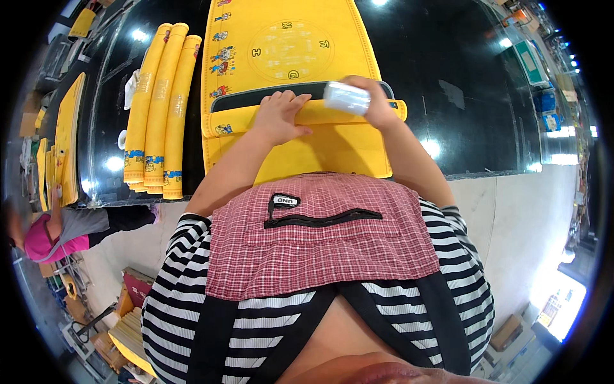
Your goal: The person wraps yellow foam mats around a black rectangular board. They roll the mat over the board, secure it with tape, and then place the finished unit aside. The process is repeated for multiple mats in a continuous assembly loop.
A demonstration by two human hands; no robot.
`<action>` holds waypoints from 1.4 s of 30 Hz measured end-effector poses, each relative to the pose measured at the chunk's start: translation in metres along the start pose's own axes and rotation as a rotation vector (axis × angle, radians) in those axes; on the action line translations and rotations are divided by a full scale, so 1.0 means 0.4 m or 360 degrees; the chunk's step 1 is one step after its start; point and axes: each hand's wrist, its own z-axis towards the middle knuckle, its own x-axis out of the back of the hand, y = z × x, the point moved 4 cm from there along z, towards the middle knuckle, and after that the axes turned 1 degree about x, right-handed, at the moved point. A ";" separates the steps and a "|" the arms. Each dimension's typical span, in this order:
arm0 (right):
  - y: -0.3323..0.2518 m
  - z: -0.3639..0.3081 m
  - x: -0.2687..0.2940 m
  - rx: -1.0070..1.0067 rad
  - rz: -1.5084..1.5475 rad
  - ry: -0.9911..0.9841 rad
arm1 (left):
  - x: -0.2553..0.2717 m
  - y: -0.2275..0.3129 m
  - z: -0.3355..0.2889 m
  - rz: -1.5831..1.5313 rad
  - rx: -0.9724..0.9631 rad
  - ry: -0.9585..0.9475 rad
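Note:
A yellow printed mat [348, 38] with cartoon figures and a ring design lies before me on the black table. Its near part is turned up into a thick roll or fold [326, 112], and a dark grey band with rounded ends [249, 99] shows just behind it. My left hand [280, 118] rests on that roll, fingers spread over the top. At the right end of the roll, my right hand [376, 102] is closed round a roll of clear tape [346, 98], held just above the yellow surface.
Several rolled yellow mats [155, 109] lie stacked at the left on the black table [441, 57]. Farther left, a person in a pink top [64, 237] stands beside more yellow sheets [68, 144]. A green box [531, 63] sits at the far right.

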 end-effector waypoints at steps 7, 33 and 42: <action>0.071 0.085 -0.131 -0.0286 -0.0111 -0.0040 | 0.023 -0.019 -0.044 -0.0541 -0.0245 0.0637; -0.037 -0.031 -0.202 0.0005 -0.1114 -0.0289 | 0.011 -0.224 0.067 -0.0693 0.0655 0.0165; -0.038 0.051 -0.195 -0.0055 -0.1388 -0.0482 | -0.018 -0.033 -0.184 0.0050 -0.0129 0.0633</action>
